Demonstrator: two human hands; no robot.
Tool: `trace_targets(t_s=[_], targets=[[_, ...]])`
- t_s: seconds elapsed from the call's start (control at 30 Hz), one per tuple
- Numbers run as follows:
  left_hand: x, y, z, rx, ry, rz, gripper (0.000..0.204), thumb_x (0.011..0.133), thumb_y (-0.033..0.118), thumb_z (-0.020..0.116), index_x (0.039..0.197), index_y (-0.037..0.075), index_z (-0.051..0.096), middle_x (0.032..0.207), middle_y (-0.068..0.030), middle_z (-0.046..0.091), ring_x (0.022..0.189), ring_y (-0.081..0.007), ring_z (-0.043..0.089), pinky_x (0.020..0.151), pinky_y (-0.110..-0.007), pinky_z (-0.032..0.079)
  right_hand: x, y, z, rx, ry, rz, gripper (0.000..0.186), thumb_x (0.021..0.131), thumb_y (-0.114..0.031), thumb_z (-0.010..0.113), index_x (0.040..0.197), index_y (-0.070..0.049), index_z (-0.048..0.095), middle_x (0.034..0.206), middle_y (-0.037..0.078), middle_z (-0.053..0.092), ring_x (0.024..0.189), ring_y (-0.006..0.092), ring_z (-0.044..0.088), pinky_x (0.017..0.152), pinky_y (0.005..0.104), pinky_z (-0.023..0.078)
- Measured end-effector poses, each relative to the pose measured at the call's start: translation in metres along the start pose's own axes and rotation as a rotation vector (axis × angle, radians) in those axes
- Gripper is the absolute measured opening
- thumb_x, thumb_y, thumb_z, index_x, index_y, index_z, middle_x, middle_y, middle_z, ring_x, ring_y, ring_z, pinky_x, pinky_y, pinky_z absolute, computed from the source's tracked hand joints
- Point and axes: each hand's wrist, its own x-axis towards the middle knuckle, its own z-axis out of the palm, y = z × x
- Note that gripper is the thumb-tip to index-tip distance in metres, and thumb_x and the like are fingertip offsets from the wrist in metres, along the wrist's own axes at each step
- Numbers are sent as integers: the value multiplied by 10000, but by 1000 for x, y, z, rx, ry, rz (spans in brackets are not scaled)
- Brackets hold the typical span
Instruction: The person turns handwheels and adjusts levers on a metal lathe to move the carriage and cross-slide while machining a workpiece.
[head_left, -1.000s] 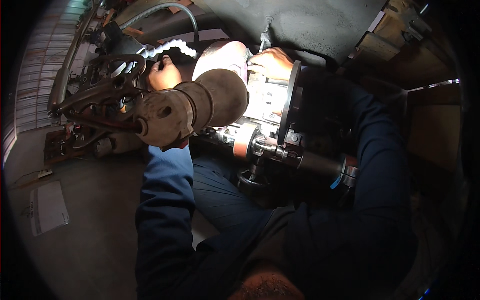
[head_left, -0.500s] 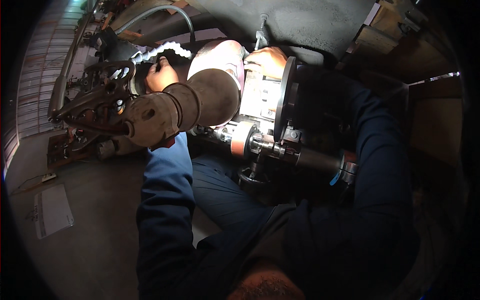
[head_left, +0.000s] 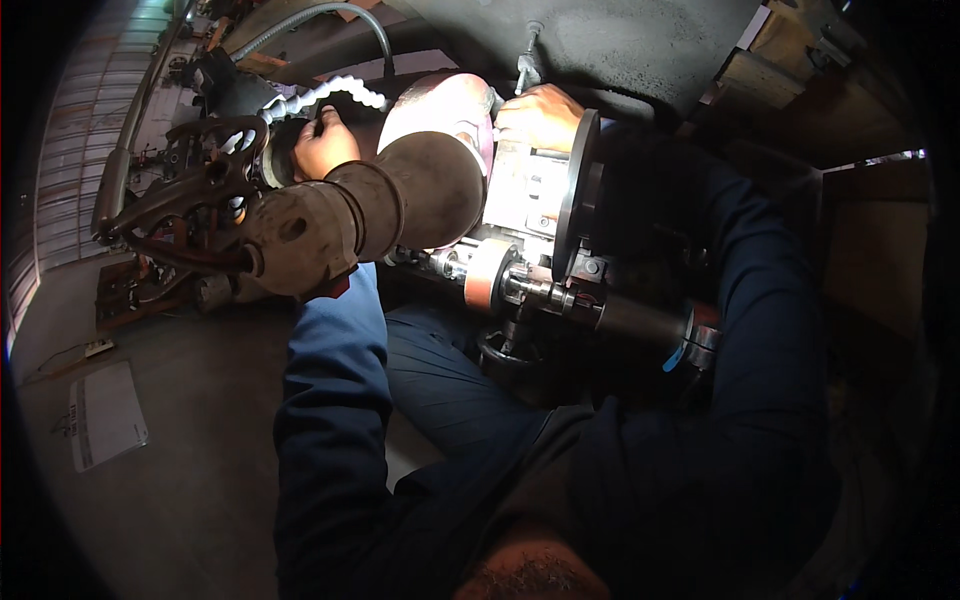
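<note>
My left hand (head_left: 326,150) is closed at the far left, thumb up, beside a dark round machine part (head_left: 285,152). What its fingers grip is hidden. My right hand (head_left: 540,117) curls over the far end of a brightly lit metal block (head_left: 512,190), just left of a large dark disc (head_left: 577,195). Its fingertips point down and left, and whatever they hold is out of sight. Between the hands stands a pale, pinkish grinding wheel (head_left: 432,112), overexposed by the light. A brown, dusty lamp-like housing (head_left: 425,195) covers part of it.
A white segmented coolant hose (head_left: 345,88) arches behind my left hand. Nearer me lie an orange-rimmed collar (head_left: 484,275) on a shaft, a handwheel (head_left: 508,348) and a dark cylinder (head_left: 640,325). A brown openwork metal arm (head_left: 195,190) is at left. A grey metal wall (head_left: 620,50) rises behind.
My right hand has shifted slightly, its fingers now more bunched over the block's end. My left hand stays nearly in place. The whole view has moved a little.
</note>
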Motion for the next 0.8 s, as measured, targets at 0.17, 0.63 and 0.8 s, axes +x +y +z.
trace_targets(t_s=[0.17, 0.63, 0.8], targets=[[-2, 5, -3, 12, -22, 10, 441, 821, 462, 684, 987, 60, 760, 885, -159, 741, 869, -350, 704, 876, -412, 494, 0, -1, -3, 0, -5, -75, 282, 882, -345, 659, 938, -69, 654, 860, 116, 674, 798, 307, 670, 682, 420, 533], [2, -1, -1, 12, -39, -5, 449, 827, 470, 676, 1014, 70, 760, 913, -170, 740, 949, -354, 692, 972, -441, 448, -1, -2, -5, 15, 18, -116, 230, 846, -192, 639, 1011, -37, 680, 914, 124, 678, 847, 305, 675, 741, 396, 547], [-1, 6, -1, -13, -64, 6, 465, 831, 458, 678, 1009, 34, 751, 922, -195, 734, 910, -368, 699, 899, -425, 493, -6, 6, -2, -4, -10, -138, 223, 843, -174, 635, 1010, -32, 679, 950, 118, 688, 904, 291, 677, 747, 392, 548]])
